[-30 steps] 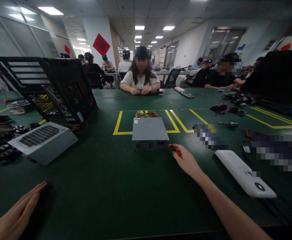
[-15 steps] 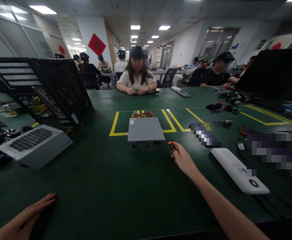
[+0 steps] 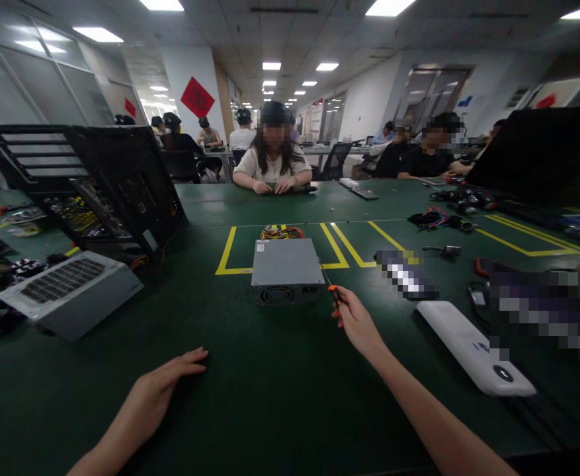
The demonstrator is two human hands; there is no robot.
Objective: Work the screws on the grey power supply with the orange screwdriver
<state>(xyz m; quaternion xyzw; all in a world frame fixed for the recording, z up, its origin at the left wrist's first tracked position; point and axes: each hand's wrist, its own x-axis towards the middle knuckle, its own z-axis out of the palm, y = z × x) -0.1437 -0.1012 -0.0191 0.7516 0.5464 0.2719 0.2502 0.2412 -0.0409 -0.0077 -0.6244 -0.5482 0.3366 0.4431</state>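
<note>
The grey power supply box (image 3: 288, 263) is resting flat on the green tabletop (image 3: 250, 370), ahead of both hands, and is overlapping the near line of a yellow tape outline (image 3: 227, 251). Its fan grille (image 3: 277, 295) is facing the person; a cable bundle (image 3: 284, 233) is showing at the far edge.

The right hand (image 3: 360, 322) is gripping the orange-and-black handle of a screwdriver (image 3: 336, 295), fingers closed around it. The thin shaft is pointing towards the box's right side; contact cannot be confirmed. The left hand (image 3: 157, 390) is lying well apart from the box, near side, its fingers extended and loosely together, holding nothing visible.

Handling: the box is presenting a rigid sheet-metal casing, probably heavy for its size and somewhat slippery on its smooth faces. Suitable holding areas are the two opposite side walls, low down, with the palms flat. The cables are appearing soft and should not be bearing the weight. The screwdriver is appearing light and stiff; the handle is offering the secure hold.
</note>
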